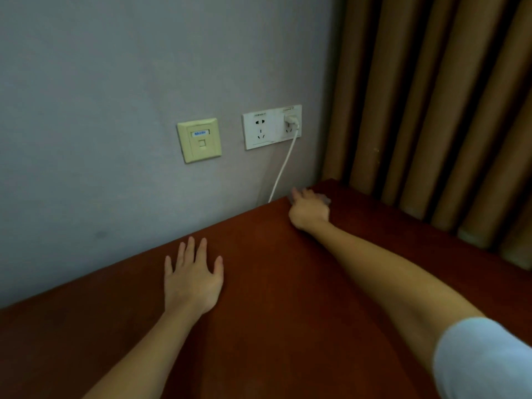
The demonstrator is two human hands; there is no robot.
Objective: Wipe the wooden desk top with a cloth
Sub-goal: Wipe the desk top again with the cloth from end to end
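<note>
The reddish-brown wooden desk [273,298] has a smooth top; a blurred grey sliver of cloth [326,201] lies near its far corner.

A grey wall [115,82] carries a yellowed data socket plate [199,140] and, just to its right, a white double power outlet [272,127]. A white plug [291,120] sits in the outlet's right half; its cable [283,168] drops behind the surface [288,283]. Brown pleated curtains [431,96] hang at right.
</note>
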